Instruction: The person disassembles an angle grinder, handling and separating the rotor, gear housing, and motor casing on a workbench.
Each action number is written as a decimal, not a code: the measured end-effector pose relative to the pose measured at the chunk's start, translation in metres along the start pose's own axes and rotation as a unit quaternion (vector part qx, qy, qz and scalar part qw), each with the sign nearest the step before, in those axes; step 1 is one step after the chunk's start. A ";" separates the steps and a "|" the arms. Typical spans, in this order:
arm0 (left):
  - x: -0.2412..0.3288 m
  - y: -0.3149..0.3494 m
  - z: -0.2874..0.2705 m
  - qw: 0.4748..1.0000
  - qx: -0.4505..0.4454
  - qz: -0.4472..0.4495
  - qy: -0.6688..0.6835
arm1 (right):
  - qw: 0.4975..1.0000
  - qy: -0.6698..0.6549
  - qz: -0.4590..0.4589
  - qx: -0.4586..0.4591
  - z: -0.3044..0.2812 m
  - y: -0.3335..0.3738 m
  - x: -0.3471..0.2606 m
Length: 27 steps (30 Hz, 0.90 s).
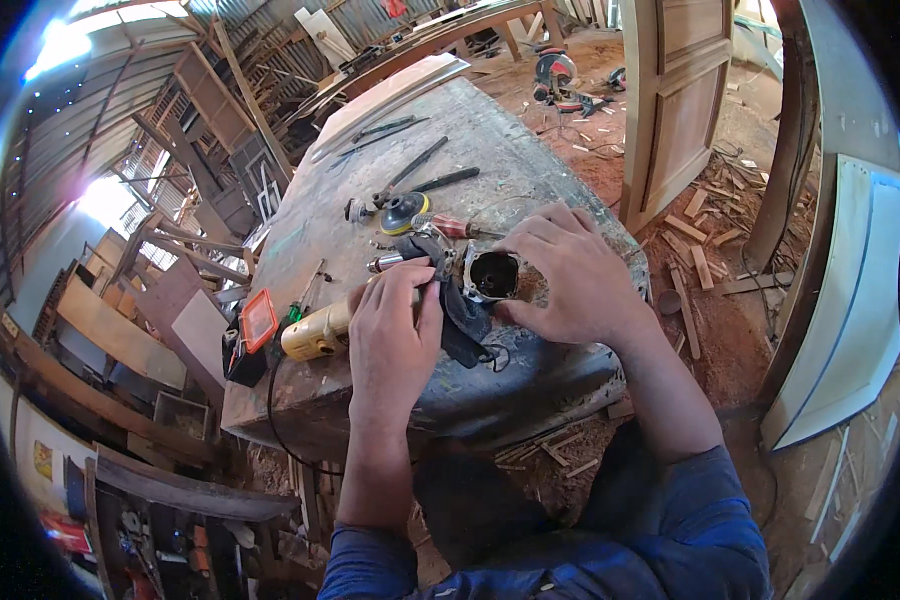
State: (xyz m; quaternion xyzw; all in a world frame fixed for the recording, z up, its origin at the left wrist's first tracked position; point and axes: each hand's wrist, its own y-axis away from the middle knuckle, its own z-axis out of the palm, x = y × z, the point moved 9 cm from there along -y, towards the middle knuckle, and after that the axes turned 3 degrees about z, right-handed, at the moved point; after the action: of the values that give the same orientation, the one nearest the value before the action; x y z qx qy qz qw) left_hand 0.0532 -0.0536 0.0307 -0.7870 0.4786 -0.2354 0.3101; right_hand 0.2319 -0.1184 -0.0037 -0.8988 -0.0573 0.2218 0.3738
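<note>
My right hand (580, 285) curls round the right side of a round metal housing (470, 282), open-mouthed with a dark hollow inside. My left hand (398, 325) is closed, its thumb and forefinger pinched at the edge of a dark cloth (462, 325) that is bunched against the housing. Beside the left hand lies a yellow power tool body (316, 336), partly hidden by that hand; a black cord runs down from it. Just beyond the hands are a screwdriver (450, 227) with a red handle, a black and yellow disc pad (403, 213) and small metal parts (385, 262).
The worn bench (540, 165) carries dark bars (445, 180) and thin tools (380, 132) farther back. A small black box (245, 362) with an orange lid stands at its left edge. A wooden door (670, 110) stands at right, with wood scraps (700, 265) on the floor.
</note>
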 end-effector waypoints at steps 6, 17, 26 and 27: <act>0.021 -0.012 0.020 0.981 -0.174 -0.009 0.082 | 0.996 -0.088 -0.024 0.001 -0.011 0.002 0.009; 0.014 -0.018 0.037 0.960 -0.176 -0.071 0.204 | 0.993 -0.110 -0.050 -0.012 -0.022 0.010 0.014; 0.013 0.001 0.034 0.985 -0.077 -0.018 0.153 | 0.984 -0.149 -0.017 0.099 -0.069 0.016 0.036; 0.013 0.005 0.025 0.989 -0.023 -0.006 0.148 | 0.979 -0.152 0.025 0.132 -0.079 0.016 0.046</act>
State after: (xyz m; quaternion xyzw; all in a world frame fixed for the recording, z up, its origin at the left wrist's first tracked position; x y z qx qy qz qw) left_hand 0.0719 -0.0607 0.0105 -0.7536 0.5195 -0.3398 0.2164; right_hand 0.3072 -0.1689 0.0181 -0.7981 -0.0613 0.3711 0.4707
